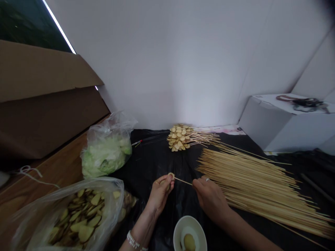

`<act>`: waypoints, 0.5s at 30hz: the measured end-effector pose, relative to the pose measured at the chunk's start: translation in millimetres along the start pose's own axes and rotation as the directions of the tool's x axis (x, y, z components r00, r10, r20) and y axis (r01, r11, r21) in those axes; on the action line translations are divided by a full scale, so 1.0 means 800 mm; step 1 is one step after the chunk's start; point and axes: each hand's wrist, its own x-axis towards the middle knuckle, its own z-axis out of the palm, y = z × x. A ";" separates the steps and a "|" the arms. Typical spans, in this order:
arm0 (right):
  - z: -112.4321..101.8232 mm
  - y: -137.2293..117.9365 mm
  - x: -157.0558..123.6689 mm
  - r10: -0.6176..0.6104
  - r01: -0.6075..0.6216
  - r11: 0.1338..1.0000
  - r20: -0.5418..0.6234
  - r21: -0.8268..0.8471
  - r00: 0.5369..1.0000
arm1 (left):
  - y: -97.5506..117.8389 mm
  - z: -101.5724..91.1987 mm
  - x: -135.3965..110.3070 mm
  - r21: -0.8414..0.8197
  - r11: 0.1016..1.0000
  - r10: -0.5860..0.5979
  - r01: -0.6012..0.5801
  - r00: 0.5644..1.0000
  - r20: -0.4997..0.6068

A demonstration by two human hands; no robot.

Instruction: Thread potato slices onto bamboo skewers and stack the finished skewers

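Note:
Between the thumb and fingers of my left hand is a thin pale slice, likely potato. My right hand is closed around a thin wooden skewer, whose far end meets the slice. Whether the tip has gone through the slice is hidden by my fingers. Just below the hands stands a white bowl with a yellowish piece inside. Right of my right hand lies a wide spread of bare skewers. Farther back, a pile of skewered slices rests with its sticks pointing right.
An open plastic bag of loose slices stands at lower left. Behind it sits a clear bag of pale green leaves. A cardboard box is at far left, a white box at right. Black sheeting covers the table before the wall.

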 end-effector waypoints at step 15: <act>0.006 -0.003 -0.002 -0.009 0.008 0.999 -0.034 -0.034 0.999 | -0.001 -0.001 -0.001 0.056 0.998 0.002 -0.005 0.999 0.045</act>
